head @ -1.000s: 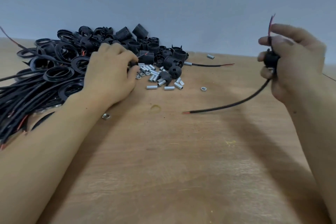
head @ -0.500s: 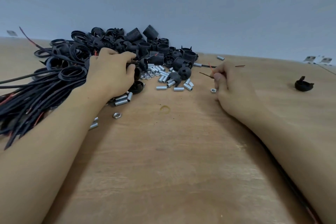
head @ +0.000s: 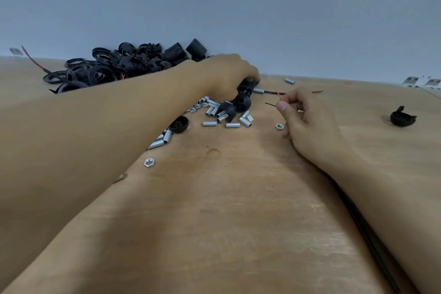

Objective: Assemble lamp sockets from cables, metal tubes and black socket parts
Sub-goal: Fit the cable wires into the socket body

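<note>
Left hand grips black socket part; right hand pinches cable wires.

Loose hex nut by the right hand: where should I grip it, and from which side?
Pinch the hex nut across two opposite flats, coming straight down from above. It seems to lie flat on the table, hole up, with bare wood around it; the right hand is nearest.

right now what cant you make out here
Head view only:
- Left hand: its fingertips are hidden behind its own back in the black parts, so its grip can't be told.
- Cable: mostly hidden under the right forearm.
- Right hand: its pinch on the wire ends is too small to make out.
</note>
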Available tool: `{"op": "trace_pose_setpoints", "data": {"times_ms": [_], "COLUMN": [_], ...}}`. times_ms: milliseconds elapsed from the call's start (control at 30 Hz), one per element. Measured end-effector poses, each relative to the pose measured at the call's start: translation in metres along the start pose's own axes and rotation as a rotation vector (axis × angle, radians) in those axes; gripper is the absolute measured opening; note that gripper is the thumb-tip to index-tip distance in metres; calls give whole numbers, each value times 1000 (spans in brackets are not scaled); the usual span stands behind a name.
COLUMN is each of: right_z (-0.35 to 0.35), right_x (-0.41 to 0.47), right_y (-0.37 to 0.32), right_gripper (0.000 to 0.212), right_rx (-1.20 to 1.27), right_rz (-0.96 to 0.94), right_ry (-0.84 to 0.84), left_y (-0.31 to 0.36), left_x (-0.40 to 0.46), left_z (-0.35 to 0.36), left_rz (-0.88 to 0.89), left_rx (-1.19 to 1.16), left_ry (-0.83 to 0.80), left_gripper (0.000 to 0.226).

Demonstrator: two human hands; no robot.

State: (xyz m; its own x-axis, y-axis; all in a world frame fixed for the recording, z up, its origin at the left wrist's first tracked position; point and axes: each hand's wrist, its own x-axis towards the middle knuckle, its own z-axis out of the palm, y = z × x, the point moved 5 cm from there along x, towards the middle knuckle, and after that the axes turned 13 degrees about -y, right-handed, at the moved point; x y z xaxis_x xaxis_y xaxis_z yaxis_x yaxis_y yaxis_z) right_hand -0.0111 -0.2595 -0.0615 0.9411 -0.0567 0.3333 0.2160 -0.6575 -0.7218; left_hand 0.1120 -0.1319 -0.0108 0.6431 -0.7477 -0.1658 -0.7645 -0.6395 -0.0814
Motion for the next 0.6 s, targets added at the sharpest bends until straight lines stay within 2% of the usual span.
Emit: {"op": "trace_pose_setpoints", "data": {"times_ms": [67, 200, 333, 467, 533, 600], "right_z": [-2, -6, -7, -6, -8, -12], "right_x": [0, 0, -1, -3, -2, -3], "right_y": [1, 3, 0, -2, -2, -2], "right_gripper": [21, 18, 18, 20, 19, 18], "right_rx": [17, 40, 63, 84, 90, 87], "right_rz": [9, 32, 11, -6, 6, 15], "right_ry": [15, 62, 76, 71, 92, 119], "left_y": [-1, -5, -6, -10, -18, -23], "left_x": [8, 11, 7, -1, -13, -35], "left_z": [-1, 2, 11, 10, -9, -26], "left_rz": [20, 56, 33, -35, -96, -174], "left_rx": [118, 184, 159, -15, -135, -416], "left_ry": [-9, 82, 167, 178, 343, 581], "left_gripper": [51, 42, 39, 34, 36, 45]}}
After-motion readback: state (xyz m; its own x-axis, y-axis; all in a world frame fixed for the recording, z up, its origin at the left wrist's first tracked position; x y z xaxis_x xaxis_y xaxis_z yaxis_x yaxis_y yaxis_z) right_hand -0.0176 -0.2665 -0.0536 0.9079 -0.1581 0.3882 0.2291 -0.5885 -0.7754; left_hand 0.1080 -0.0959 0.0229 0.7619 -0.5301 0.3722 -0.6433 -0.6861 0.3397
